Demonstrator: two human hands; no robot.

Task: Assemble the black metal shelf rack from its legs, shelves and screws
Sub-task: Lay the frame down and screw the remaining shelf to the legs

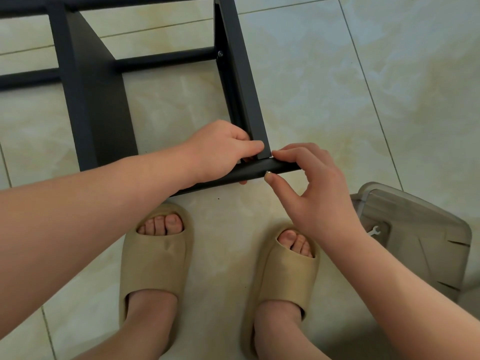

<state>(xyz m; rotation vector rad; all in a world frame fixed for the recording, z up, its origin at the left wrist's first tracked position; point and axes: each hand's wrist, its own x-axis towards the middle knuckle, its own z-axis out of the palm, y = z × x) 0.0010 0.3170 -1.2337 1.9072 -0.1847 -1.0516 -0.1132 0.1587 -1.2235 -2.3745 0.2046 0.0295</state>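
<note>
The black rack lies on the tiled floor. The left hand grips its near corner, and the right hand pinches a small silver screw against the near bar. The clear plastic bin on the right holds a small white wrench.

Left hand grips leg end at shelf corner; right hand pinches screw against shelf edge.

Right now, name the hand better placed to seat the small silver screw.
Right hand: it pinches the small silver screw at the black metal bar, while the left hand grips the black metal leg.
</note>
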